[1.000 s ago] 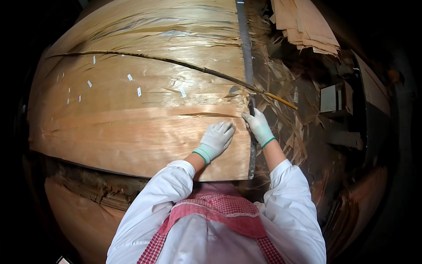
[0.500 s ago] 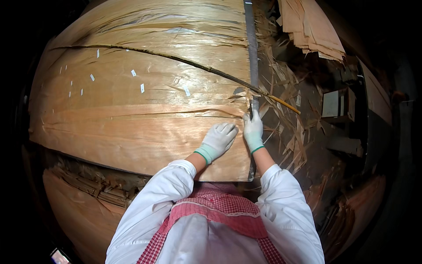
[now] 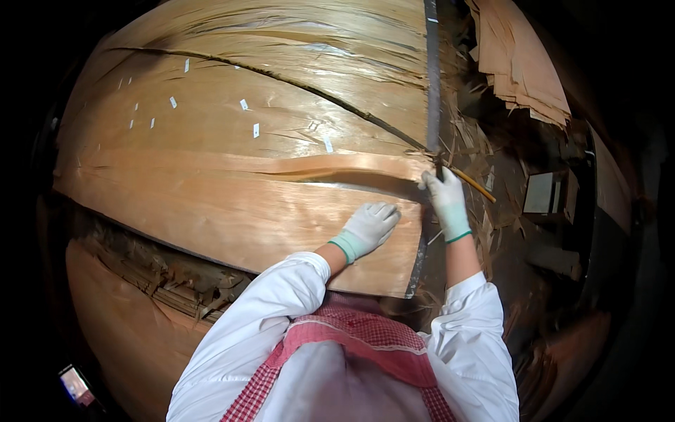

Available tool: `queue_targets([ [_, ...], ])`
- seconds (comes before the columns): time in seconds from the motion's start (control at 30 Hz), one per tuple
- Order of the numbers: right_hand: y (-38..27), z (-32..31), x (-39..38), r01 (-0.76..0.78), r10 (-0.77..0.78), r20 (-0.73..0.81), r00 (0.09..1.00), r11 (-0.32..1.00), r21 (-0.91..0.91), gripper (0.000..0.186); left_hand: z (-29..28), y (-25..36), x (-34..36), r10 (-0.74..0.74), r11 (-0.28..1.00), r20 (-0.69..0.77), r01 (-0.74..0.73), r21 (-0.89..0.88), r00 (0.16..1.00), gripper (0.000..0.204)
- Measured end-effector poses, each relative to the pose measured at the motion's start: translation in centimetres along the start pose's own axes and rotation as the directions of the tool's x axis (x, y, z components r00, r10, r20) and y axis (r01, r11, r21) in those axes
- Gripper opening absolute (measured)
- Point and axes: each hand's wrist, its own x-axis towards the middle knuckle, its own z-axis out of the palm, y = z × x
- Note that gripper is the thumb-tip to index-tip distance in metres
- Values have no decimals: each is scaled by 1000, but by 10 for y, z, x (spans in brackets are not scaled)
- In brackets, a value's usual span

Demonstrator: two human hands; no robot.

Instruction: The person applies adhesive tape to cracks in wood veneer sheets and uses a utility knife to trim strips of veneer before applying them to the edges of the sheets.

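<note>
Before me lies a wide, pale brown wood veneer sheet (image 3: 281,228), smooth in its near part and split in places. Palm down on its near right part, my left hand (image 3: 367,231) rests in a white glove with a green-edged cuff, fingers slightly bent and holding nothing. At the sheet's right edge, my gloved right hand (image 3: 447,202) is closed at the end of a raised veneer strip (image 3: 344,164), which bows up over a dark gap. A narrow dark piece sticks up above that hand; I cannot make out what it is.
A long thin stick (image 3: 323,96) lies slantwise across the sheet, its yellow end past the right edge. Small white labels (image 3: 256,130) dot the veneer. A dark straight strip (image 3: 434,84) runs along the right edge. Beyond are veneer scraps, stacked sheets (image 3: 520,67) and a box (image 3: 550,193).
My right hand has moved slightly right and away from my left hand. The veneer strip has lifted and the gap beneath it has widened. The whole view has shifted a little.
</note>
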Motion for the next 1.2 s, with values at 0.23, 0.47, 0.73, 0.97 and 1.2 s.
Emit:
queue_targets([
  [0.23,28,-38,4,81,-192,-243,951,911,-403,46,4,-1,1,9,1000,-42,-10,-23,999,27],
  [0.47,-34,80,16,527,-514,146,845,758,-383,33,3,-6,-7,-24,1000,-7,24,20,1000,25],
  [0.73,-61,169,15,605,-289,536,793,477,-638,74,81,-2,-2,-263,958,-8,261,-120,965,28],
  [0.97,-176,156,-24,684,-562,403,722,670,-290,17,-41,-1,-32,-252,936,-193,188,-298,948,21],
  [1.2,-268,171,-123,530,-554,277,785,832,164,15,-184,-101,-216,-550,-71,240,241,-968,800,62],
])
